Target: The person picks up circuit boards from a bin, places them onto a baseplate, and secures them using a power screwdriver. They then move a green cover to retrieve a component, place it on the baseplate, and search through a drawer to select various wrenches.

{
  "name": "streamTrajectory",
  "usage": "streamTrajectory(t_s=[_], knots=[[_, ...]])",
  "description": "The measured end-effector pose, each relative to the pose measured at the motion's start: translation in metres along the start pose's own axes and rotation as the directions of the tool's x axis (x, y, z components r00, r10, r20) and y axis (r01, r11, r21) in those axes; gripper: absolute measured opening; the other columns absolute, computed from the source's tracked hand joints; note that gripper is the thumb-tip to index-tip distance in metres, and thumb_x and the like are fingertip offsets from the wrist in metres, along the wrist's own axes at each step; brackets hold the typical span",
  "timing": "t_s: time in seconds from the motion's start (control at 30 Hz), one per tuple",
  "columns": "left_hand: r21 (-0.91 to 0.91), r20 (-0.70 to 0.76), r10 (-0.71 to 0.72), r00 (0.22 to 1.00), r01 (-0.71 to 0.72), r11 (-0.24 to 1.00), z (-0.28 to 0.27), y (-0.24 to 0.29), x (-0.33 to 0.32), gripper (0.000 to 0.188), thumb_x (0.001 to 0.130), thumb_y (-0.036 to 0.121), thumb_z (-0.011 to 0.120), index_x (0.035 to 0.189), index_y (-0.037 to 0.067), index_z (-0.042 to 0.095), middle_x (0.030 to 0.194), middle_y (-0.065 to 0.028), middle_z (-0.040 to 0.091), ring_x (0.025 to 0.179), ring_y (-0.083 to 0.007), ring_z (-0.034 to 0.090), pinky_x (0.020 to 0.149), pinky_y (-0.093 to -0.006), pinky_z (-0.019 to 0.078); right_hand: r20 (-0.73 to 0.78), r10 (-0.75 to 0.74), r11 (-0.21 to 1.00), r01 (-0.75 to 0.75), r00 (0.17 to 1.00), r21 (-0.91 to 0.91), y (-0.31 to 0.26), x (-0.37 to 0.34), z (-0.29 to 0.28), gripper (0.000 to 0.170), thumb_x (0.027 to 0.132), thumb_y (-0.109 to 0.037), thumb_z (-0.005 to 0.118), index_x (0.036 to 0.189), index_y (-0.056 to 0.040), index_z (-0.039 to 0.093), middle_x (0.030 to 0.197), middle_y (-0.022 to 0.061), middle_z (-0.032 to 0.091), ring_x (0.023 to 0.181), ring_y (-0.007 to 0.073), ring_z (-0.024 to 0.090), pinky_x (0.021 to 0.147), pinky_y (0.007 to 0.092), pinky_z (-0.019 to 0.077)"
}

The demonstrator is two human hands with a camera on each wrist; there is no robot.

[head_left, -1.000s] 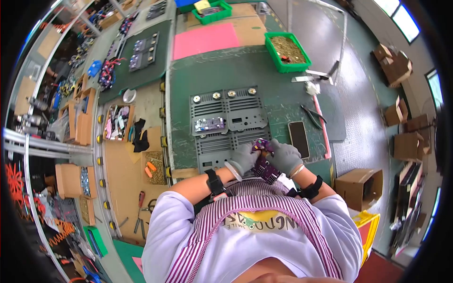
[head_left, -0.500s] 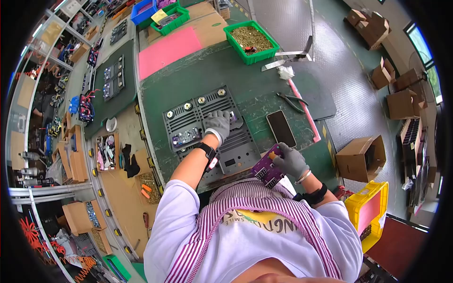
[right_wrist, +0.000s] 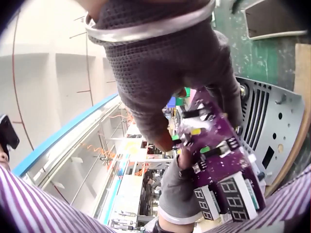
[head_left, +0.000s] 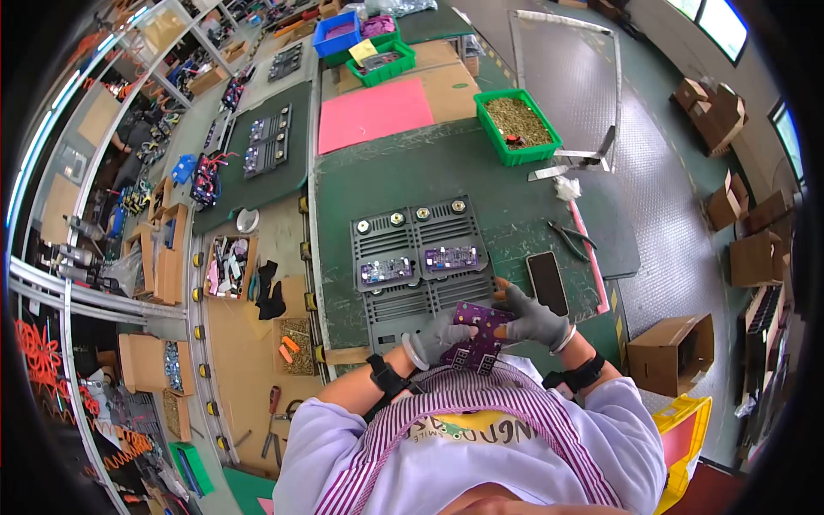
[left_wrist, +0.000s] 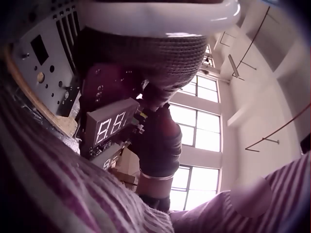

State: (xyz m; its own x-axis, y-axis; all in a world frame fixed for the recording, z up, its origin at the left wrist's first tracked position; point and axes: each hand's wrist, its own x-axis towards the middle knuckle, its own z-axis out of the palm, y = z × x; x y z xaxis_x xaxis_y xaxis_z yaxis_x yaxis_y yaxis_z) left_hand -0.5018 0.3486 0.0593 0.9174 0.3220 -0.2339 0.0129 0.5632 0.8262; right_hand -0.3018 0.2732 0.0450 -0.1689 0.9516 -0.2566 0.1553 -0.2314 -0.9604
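While left hand [head_left: 433, 341] and right hand [head_left: 536, 320] both pinch the purple board [head_left: 474, 317] | it hangs by the tabletop's [head_left: 378, 178] near edge | grip its rims, fingertips off components [right_wrist: 210, 148], no flexing

Grey patterned floor [head_left: 650, 172], cardboard boxes [head_left: 670, 354] along right wall [head_left: 736, 77], bright windows [head_left: 719, 27], green-topped workbench [head_left: 412, 176].

Scuffed green worktable [head_left: 378, 176], slotted panels [head_left: 446, 230], 1 phone [head_left: 548, 285], pliers [head_left: 568, 233], 1 green bin [head_left: 530, 155]
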Motion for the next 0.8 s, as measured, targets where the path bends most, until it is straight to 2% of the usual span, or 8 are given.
streamTrajectory(t_s=[0.1,0.17,0.2,0.27,0.5,0.67,0.77,0.8], knots=[[-0.208,-0.105,-0.024,0.994,0.002,0.978,-0.018,-0.015,-0.030,0.046,0.080,0.025,0.057,0.118,0.000,0.048,0.103,-0.0077,0.059,0.090,-0.0131,0.056,0.082,-0.0250,0.0444,0.106,0.115,0.877,-0.151,0.988,0.456,0.003,0.004,0.033,0.061,0.076,-0.016,0.062,0.127,0.0009,0.035,0.116,0.0146,0.049,0.100,0.0186,0.052,0.085,0.0296,0.0438],[0.003,-0.171,0.074,0.982,-0.075,0.997,-0.029,-0.028,-0.041,0.043,0.081,0.023,0.057,0.117,0.001,0.049,0.102,-0.0055,0.059,0.088,-0.0115,0.056,0.081,-0.0243,0.0447,0.081,0.167,0.776,-0.181,0.983,0.604,0.004,0.012,0.065,0.043,0.080,-0.009,0.056,0.120,0.0013,0.045,0.105,0.0087,0.056,0.093,0.0131,0.054,0.082,0.0274,0.0454],[0.110,-0.196,0.123,0.973,-0.102,0.989,-0.032,-0.033,-0.046,0.041,0.082,0.022,0.057,0.116,0.001,0.050,0.101,-0.0044,0.059,0.086,-0.0107,0.056,0.080,-0.0240,0.0448,0.028,0.125,0.820,-0.119,0.992,0.560,0.004,0.015,0.074,0.040,0.080,-0.008,0.055,0.118,0.0012,0.047,0.103,0.0078,0.057,0.090,0.0123,0.055,0.081,0.0266,0.0457],[-0.015,-0.260,0.205,0.944,-0.216,0.976,-0.029,-0.030,-0.054,0.033,0.084,0.020,0.057,0.111,0.002,0.054,0.095,-0.0006,0.061,0.083,-0.0072,0.055,0.077,-0.0223,0.0443,-0.071,0.034,0.889,0.003,0.997,0.458,-0.017,0.023,0.087,0.035,0.081,-0.006,0.052,0.115,0.0011,0.050,0.099,0.0060,0.059,0.085,0.0108,0.056,0.078,0.0250,0.0463],[0.131,-0.432,0.363,0.826,-0.341,0.931,-0.022,-0.022,-0.078,0.023,0.084,0.011,0.051,0.104,0.000,0.056,0.089,-0.0029,0.061,0.079,-0.0078,0.056,0.072,-0.0228,0.0465,-0.236,0.022,0.953,0.050,0.971,0.298,-0.044,0.029,0.120,0.038,0.075,-0.001,0.047,0.112,0.0024,0.053,0.087,0.0040,0.062,0.076,0.0071,0.056,0.072,0.0216,0.0454],[0.171,-0.541,0.259,0.800,-0.197,0.965,-0.018,-0.033,-0.084,0.020,0.083,0.008,0.051,0.100,0.000,0.057,0.085,-0.0034,0.061,0.075,-0.0074,0.056,0.068,-0.0219,0.0474,-0.265,0.055,0.964,0.019,0.963,0.267,-0.032,0.024,0.129,0.040,0.076,-0.001,0.048,0.115,0.0027,0.051,0.087,0.0025,0.061,0.075,0.0056,0.054,0.069,0.0202,0.0444],[0.217,-0.616,0.186,0.765,-0.061,0.974,-0.013,-0.049,-0.080,0.022,0.083,0.003,0.051,0.104,0.002,0.058,0.086,-0.0035,0.061,0.075,-0.0067,0.056,0.067,-0.0212,0.0476,-0.354,-0.021,0.953,0.126,0.935,0.277,-0.015,0.021,0.149,0.040,0.076,0.002,0.048,0.116,0.0021,0.051,0.090,0.0031,0.060,0.078,0.0060,0.053,0.070,0.0199,0.0443],[0.198,-0.606,0.225,0.763,-0.130,0.972,-0.014,-0.057,-0.078,0.023,0.083,0.002,0.051,0.105,0.002,0.058,0.086,-0.0036,0.061,0.076,-0.0066,0.056,0.067,-0.0210,0.0476,-0.354,0.007,0.945,0.109,0.935,0.308,-0.012,0.018,0.151,0.040,0.077,0.003,0.048,0.117,0.0020,0.051,0.091,0.0033,0.060,0.079,0.0061,0.053,0.070,0.0200,0.0444]])
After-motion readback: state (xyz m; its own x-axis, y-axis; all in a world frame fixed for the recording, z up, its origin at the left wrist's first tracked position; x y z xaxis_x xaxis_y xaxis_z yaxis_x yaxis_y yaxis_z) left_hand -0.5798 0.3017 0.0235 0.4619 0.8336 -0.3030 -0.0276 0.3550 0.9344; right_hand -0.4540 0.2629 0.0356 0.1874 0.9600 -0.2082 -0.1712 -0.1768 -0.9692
